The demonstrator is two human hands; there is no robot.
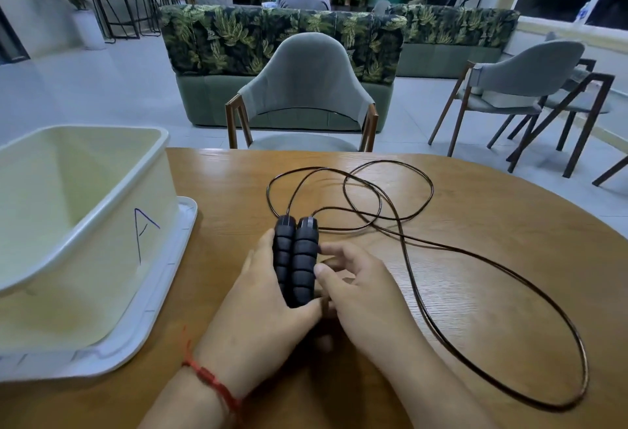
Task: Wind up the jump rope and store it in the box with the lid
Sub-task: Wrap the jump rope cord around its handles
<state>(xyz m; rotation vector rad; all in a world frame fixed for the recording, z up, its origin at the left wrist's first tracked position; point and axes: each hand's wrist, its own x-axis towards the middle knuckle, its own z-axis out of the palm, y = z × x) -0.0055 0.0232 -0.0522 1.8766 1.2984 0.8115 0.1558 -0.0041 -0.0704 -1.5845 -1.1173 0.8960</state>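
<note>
Two black ribbed foam handles (296, 260) of the jump rope lie side by side at the centre of the frame, pressed together between the person's hands. Their padded grips look soft and grippy, easy to clamp as one bundle, and probably light. From their far ends runs the thin dark cord (421, 296), which looks springy and slick: it sprawls in loose overlapping loops across the round wooden table (475, 251), with one big loop sweeping to the lower right of the frame. Such a cord would likely uncoil if let go, so the handles seem the best place to hold while the cord is wrapped around them.

The left hand (261, 306), a red string bracelet (210, 379) at its wrist, cups the handles from the left, thumb under their near ends, palm turned inward. The right hand (360, 289) closes in from the right, fingers curled against the right-hand handle; how firmly it grips cannot be told. Both forearms reach in from the bottom edge.

At the left of the frame stands the open cream plastic box (112, 251) marked with an "A", sitting on what appears to be its white lid (170, 296). No winding is visible yet.
</note>
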